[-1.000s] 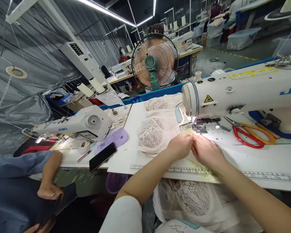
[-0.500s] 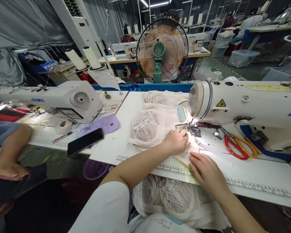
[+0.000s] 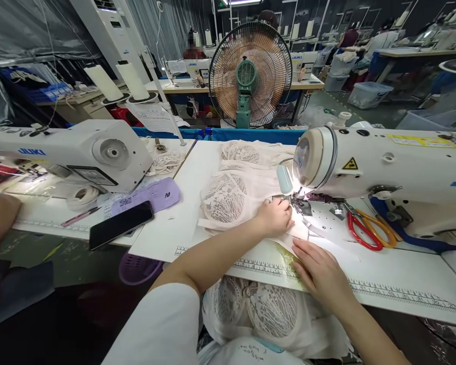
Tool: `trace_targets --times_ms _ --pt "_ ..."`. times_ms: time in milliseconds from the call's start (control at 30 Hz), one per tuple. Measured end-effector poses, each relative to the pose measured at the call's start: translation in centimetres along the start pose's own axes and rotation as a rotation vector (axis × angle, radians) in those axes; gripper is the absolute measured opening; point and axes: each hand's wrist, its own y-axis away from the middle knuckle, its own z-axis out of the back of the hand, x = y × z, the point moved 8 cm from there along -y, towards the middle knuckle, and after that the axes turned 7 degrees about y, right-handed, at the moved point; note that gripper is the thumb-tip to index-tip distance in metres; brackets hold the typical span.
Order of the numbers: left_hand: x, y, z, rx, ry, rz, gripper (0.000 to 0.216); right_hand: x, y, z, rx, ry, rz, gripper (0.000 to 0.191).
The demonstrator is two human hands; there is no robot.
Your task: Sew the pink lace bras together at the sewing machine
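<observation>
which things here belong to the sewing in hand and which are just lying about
In use, it seems:
cream lace bra, left hand on it, right hand at its edge
white sewing machine on the right

Apparently just lying about:
black smartphone
purple card marked 10
scissors with red and orange handles, untouched

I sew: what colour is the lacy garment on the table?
The lacy garment: pale cream, clearest in head view.
</observation>
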Motion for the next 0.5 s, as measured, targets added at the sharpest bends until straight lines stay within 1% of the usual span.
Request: trace_targets --times_ms 300,500 --pt "0.4 -0.4 -0.3 0.019 0.032 -0.04 0.037 0.1 -0.1 0.1 0.01 -0.01 0.02 0.028" --pt "1.5 -1.2 -0.6 0.03 0.012 -0.046 0.04 0.0 -0.2 0.0 0.028 -0.017 -0.002 0.03"
